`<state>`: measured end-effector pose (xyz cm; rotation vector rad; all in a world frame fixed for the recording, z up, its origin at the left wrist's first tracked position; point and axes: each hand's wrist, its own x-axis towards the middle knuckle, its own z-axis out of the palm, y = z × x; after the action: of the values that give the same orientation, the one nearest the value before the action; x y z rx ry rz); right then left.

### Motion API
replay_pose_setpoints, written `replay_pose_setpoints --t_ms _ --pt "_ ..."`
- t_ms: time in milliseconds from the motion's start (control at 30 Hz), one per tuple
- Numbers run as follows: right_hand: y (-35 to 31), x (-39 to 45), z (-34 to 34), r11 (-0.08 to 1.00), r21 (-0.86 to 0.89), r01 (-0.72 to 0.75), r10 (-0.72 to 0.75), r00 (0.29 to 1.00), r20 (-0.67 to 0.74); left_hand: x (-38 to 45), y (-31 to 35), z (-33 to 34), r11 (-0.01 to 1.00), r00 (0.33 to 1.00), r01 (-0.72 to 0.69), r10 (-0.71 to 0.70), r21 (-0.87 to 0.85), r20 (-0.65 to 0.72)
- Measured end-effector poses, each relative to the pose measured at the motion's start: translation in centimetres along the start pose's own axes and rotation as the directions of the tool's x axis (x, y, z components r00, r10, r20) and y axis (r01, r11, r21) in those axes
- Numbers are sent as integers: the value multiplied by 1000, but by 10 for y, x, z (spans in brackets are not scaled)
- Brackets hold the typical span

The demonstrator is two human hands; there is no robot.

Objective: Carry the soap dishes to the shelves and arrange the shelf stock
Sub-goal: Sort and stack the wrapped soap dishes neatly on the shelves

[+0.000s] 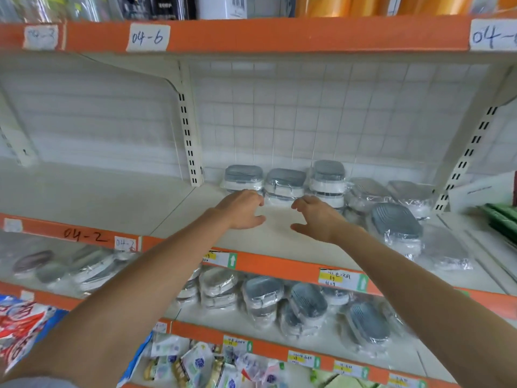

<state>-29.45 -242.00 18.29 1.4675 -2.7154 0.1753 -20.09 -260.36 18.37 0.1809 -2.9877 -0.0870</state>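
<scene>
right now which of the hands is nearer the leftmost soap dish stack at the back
Left. The left hand is just in front of the leftmost soap dish stack; the right hand is further right, before the middle stack.

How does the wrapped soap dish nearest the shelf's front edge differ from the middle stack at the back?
The grey-lidded, plastic-wrapped front soap dish lies alone and tilted; the middle back stack of wrapped dishes sits level, with dishes piled. The front one lies beyond the right hand; the stack is just past both hands. Both share clear wrap.

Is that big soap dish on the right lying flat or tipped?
Tipped: the soap dish leans on wrapped packs, its ribbed top facing us.
</scene>
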Motion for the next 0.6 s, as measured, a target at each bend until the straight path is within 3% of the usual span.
replay_pose_setpoints --t_ms 400,600 --pt "1 69 19 1000 19 18 -18 999 33 32 -46 9 995 991 100 -99 -8 94" --pt "10 113 15 998 28 -49 49 999 15 73 -85 10 998 995 59 -59 2 81"
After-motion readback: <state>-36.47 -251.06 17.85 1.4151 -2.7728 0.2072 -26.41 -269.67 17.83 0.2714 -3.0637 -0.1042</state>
